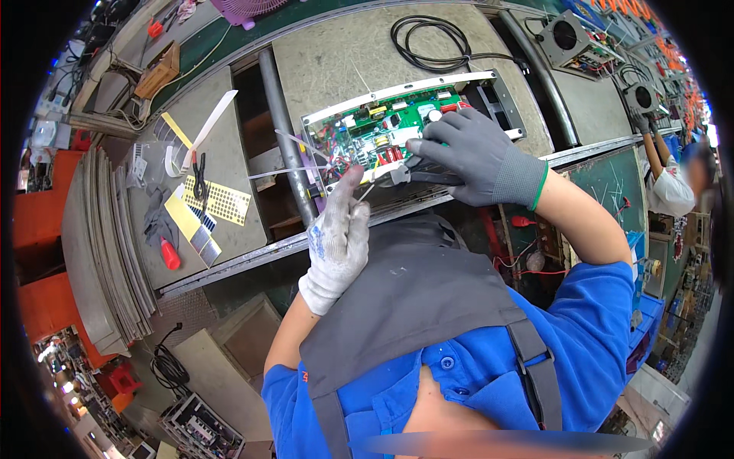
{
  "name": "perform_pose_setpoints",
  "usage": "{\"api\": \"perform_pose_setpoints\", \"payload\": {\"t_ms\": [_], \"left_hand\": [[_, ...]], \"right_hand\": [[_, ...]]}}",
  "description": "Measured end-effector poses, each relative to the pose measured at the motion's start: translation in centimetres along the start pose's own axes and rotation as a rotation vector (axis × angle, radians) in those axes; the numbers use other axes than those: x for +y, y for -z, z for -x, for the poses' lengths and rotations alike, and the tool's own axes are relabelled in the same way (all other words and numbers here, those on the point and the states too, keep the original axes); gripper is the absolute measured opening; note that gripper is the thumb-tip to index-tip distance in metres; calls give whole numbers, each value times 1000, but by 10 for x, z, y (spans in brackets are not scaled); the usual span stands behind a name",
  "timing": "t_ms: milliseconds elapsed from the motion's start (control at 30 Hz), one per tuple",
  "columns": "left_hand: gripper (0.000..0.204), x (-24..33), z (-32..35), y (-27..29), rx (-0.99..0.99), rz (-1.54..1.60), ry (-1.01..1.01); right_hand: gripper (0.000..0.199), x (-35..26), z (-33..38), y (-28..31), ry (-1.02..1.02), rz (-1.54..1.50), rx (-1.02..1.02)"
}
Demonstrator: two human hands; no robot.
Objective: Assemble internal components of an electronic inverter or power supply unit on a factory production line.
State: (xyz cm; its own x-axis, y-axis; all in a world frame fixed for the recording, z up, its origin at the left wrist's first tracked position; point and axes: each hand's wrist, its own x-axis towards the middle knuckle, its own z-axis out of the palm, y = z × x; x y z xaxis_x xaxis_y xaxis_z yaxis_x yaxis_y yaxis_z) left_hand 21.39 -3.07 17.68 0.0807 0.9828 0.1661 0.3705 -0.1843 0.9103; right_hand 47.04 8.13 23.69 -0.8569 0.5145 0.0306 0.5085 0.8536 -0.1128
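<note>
A green circuit board point(413, 115) sits in a long metal chassis point(336, 112) on the bench before me. My right hand point(478, 157), in a grey glove, is closed around dark-handled pliers point(436, 177); their head lies at the chassis's near edge. My left hand point(336, 237), in a white glove, is at the near left corner, its thumb and forefinger together on a thin pale strip point(368, 191). Just beyond its fingertips is a bundle of coloured wires point(336, 149). White cable ties point(275, 174) stick out leftward from there. Fingers hide part of the bundle.
On the left bench lie black-handled scissors point(199, 180), yellow label sheets point(229, 200), a grey cloth point(159, 218) and a red bottle point(170, 254). A coiled black cable point(428, 46) rests beyond the chassis. Metal rollers point(283, 122) separate the bench sections. Another person point(673, 183) works at far right.
</note>
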Motion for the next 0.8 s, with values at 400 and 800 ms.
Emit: {"api": "perform_pose_setpoints", "payload": {"t_ms": [400, 800], "left_hand": [[12, -2, -19, -6, 247, -87, -174], [25, -20, -31, 45, 150, 284, 274]], "right_hand": [[63, -4, -26, 6, -60, -67, -245], [54, -11, -97, 20, 52, 99, -177]]}}
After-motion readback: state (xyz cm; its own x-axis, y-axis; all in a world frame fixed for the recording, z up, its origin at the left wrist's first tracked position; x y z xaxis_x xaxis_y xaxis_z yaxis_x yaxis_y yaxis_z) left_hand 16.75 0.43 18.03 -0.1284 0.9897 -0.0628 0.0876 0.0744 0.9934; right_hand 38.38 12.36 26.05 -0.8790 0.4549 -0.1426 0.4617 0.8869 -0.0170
